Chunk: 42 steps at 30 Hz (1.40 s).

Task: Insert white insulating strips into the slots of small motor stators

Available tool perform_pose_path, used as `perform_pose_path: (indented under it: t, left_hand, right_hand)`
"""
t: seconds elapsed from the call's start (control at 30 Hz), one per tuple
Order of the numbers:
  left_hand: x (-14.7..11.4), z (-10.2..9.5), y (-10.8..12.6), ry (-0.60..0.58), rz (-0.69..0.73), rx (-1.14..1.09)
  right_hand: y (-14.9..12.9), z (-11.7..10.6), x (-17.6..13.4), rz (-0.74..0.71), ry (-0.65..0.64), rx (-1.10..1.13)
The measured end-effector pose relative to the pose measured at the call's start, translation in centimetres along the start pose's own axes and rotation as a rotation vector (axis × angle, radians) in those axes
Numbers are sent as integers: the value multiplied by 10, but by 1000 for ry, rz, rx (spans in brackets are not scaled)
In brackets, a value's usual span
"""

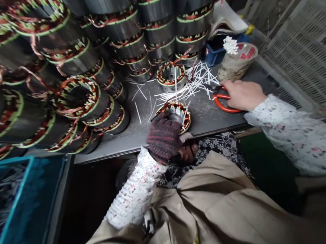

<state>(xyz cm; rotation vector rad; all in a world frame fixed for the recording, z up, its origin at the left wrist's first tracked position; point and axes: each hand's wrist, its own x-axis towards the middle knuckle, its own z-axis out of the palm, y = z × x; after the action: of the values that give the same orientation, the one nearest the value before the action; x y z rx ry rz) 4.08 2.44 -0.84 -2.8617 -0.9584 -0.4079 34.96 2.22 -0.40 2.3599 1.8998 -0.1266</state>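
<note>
My left hand (164, 138), in a dark knitted glove, grips the near rim of a motor stator (188, 121) at the bench's front edge. Copper windings and a white strip show at its right side; the glove hides the rest. To the right, my bare right hand (245, 94) is closed round the red-handled scissors (224, 108), whose dark blades point left. Behind the held stator stands another stator (164, 84), with a white strip across it. Thin white strips (195, 82) lie scattered around that one.
Tall stacks of stators (125, 24) fill the back and left. A taped holder (235, 65) with white sticks stands behind my right hand, near a blue bin (212, 53) and papers (225, 18). White plastic crates (307, 49) are at right, a teal crate (36, 196) at lower left.
</note>
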Motion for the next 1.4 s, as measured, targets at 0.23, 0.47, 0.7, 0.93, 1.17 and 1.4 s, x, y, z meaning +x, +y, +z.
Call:
perform_pose_path:
  t: [0.23, 0.47, 0.7, 0.93, 1.17, 1.4]
  left_hand:
    - [-20, 2, -38, 73, 237, -53]
    - [-19, 0, -36, 46, 200, -68]
    - [-19, 3, -39, 24, 216, -72]
    - [-19, 2, -35, -24, 178, -95]
    - [-16, -1, -34, -121, 150, -69]
    - [-11, -3, -18, -7, -71, -145]
  right_hand:
    - [-29, 10, -45, -272, 102, 309]
    - [-68, 10, -36, -419, 140, 102]
    - [-33, 10, -45, -662, 232, 21]
    - [-37, 5, -55, -749, 337, -54]
    - [-61, -8, -62, -826, 228, -42]
    - [-37, 3, -47, -341, 68, 194]
